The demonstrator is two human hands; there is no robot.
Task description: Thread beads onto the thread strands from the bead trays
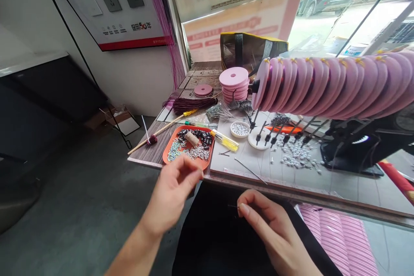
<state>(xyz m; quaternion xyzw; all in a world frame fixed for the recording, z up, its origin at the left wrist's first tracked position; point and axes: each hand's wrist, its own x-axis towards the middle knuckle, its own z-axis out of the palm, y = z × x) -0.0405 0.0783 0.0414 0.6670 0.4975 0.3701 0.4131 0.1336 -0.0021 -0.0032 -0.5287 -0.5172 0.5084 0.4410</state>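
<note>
My left hand [173,194] is raised just in front of the orange tray [165,155], thumb and index finger pinched together. Whatever lies between those fingertips is too small to make out. Over my dark-clothed lap, my right hand [271,222] pinches a thin, dark, pin-like piece [232,205] that points left. In the tray are black beads [205,139], silvery beads [199,152], pale green tube-shaped pieces [174,150] and a tan cylinder [192,138].
Pink spools [326,82] hang in a row over the table's right side; more pink discs [233,76] are stacked behind. A white bead dish [239,129], yellow-handled tool [224,140], metal hook-like rod [250,171], loose white beads [296,153] and a wooden stick [158,132] lie around.
</note>
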